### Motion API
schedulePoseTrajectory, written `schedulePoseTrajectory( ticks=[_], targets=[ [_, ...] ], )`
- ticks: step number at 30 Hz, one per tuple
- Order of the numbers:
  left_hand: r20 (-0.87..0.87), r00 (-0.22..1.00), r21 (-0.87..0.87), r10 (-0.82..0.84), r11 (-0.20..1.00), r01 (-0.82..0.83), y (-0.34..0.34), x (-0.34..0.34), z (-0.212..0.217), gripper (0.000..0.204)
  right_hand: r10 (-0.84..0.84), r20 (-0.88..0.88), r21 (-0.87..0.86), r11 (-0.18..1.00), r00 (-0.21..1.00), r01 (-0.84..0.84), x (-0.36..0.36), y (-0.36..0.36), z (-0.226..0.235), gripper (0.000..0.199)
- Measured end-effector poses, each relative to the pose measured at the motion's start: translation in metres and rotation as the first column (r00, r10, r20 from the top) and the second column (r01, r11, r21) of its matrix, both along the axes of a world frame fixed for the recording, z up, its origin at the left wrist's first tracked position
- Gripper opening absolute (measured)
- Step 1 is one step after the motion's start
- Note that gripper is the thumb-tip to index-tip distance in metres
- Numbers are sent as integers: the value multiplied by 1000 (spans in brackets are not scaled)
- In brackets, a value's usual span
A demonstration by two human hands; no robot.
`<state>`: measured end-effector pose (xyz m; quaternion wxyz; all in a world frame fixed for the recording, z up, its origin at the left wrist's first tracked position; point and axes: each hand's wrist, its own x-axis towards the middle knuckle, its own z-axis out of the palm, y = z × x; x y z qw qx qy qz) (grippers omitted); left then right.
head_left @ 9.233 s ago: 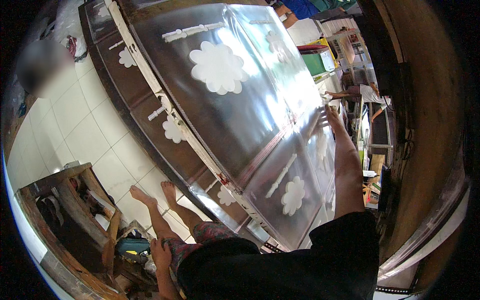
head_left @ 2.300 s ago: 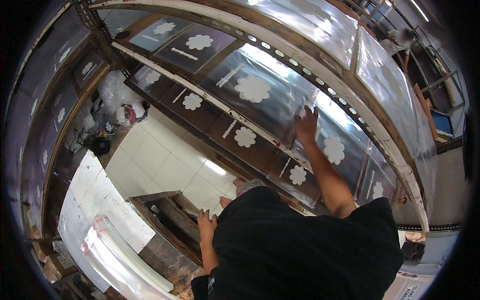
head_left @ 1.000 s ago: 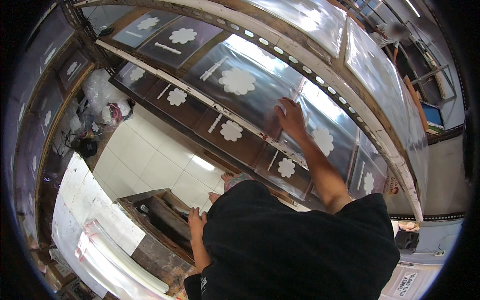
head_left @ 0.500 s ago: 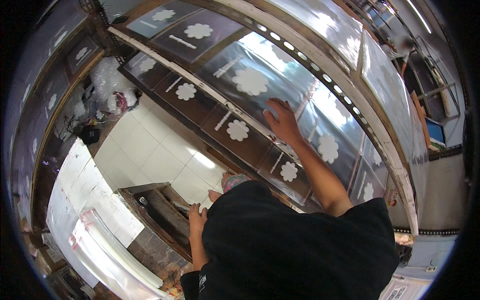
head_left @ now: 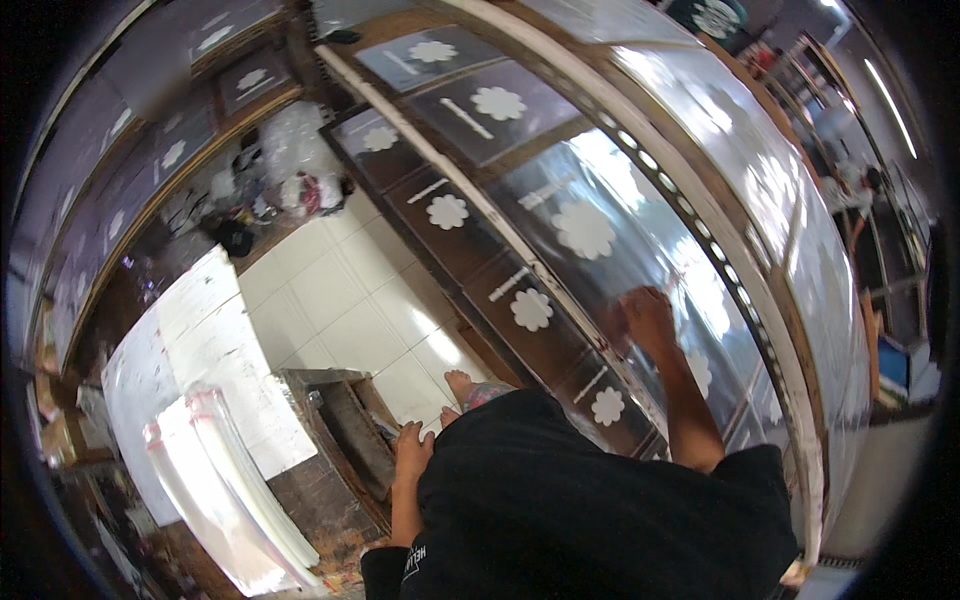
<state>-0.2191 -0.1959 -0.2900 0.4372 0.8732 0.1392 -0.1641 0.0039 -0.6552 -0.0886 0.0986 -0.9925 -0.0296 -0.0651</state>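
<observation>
We are looking down at a large dark panel [head_left: 600, 260] covered in glossy clear film, lying flat across the upper right of the view and printed with white flower shapes and short white bars. Our right hand [head_left: 650, 318] is resting on this film, palm down and fingers spread flat, so the grip is wide and is holding nothing. One white flower [head_left: 583, 229] is sitting just above the hand, and another [head_left: 531, 309] is lying near it to the left. A pale wooden rail dotted with small white marks [head_left: 690, 200] is curving along the far side of the panel.

Our left hand [head_left: 410, 445] is pressing down on the edge of a low dark wooden counter [head_left: 345, 430] at the lower centre; its fingers are lying loosely on the wood, clasping nothing. We are wearing a black shirt [head_left: 590, 510] that is filling the bottom of the view. A bare foot [head_left: 460, 385] is showing on the white tiled floor [head_left: 340, 300] between the counter and the panel.

To the left, a white sheet [head_left: 180, 350] is lying beside a roll of clear plastic [head_left: 235, 480]. Crumpled clear bags [head_left: 295, 165] are piled at the far end of the floor.
</observation>
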Motion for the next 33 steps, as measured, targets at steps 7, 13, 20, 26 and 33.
schedulePoseTrajectory(
  ticks=[7, 13, 20, 26, 33],
  targets=[
    [296, 918, 8, 264, 960, -278, 10, 48, 104, 40, 167, 245, 258, 938, 955, -230, 61, 36, 1, 17],
    [655, 617, 233, 437, 659, -715, 52, 38, 228, 40, 570, 127, 571, 627, 812, -530, 152, 194, 5, 27],
    [608, 579, 729, 544, -93, -678, 103, -11, 282, 63, 881, 128, 643, 276, 456, -714, 138, 376, 39, 22],
    [206, 569, 782, 796, 215, -585, 178, -40, 203, 56, 977, 84, 685, 87, 197, -723, 108, 431, 37, 24],
    [397, 794, 787, 461, 274, -553, 129, 28, 247, 50, 967, -186, 980, 195, -172, 36, 84, 468, 35, 47]
  ],
)
